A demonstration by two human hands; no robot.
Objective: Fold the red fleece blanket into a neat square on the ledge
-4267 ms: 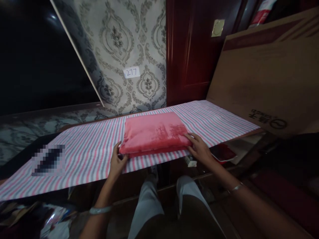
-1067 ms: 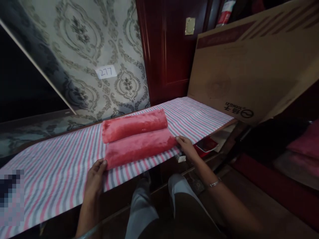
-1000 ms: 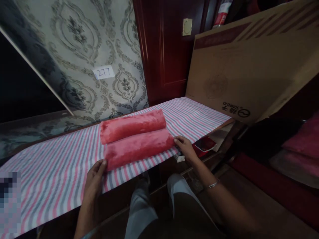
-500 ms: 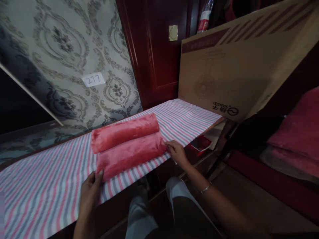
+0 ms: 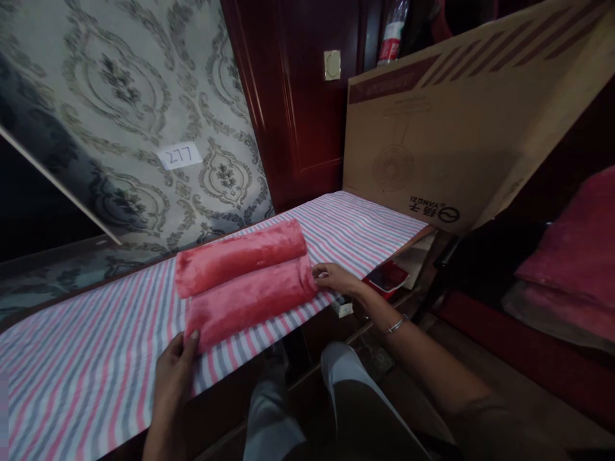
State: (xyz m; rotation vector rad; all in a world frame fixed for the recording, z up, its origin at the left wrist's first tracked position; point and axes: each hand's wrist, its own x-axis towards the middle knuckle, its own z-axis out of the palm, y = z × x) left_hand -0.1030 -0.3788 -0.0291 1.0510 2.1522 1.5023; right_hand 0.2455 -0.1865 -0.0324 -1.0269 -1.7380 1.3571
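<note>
A pink plush cloth [image 5: 250, 301] lies on the striped sheet, folded into two thick rolls side by side. The far roll is more orange-red, the near one pinker. At the near roll's left end, my left hand [image 5: 173, 365] grips the corner, thumb on top and the other fingers partly hidden below. My right hand [image 5: 339, 280] is at the right end of the same roll, its fingers bent and pinching the edge of the cloth. A bracelet circles my right wrist.
The striped sheet [image 5: 106, 346] covers a narrow table against the patterned wall [image 5: 120, 96]. A large cardboard box [image 5: 451, 134] stands at the back right. Beneath the right edge, a red item [image 5: 391, 278] rests on a shelf. More pink fabric [image 5: 576, 243] sits at far right.
My right hand has shifted slightly left and in over the roll's right end, its fingers more curled, and that end looks tucked in. My left hand stays put.
</note>
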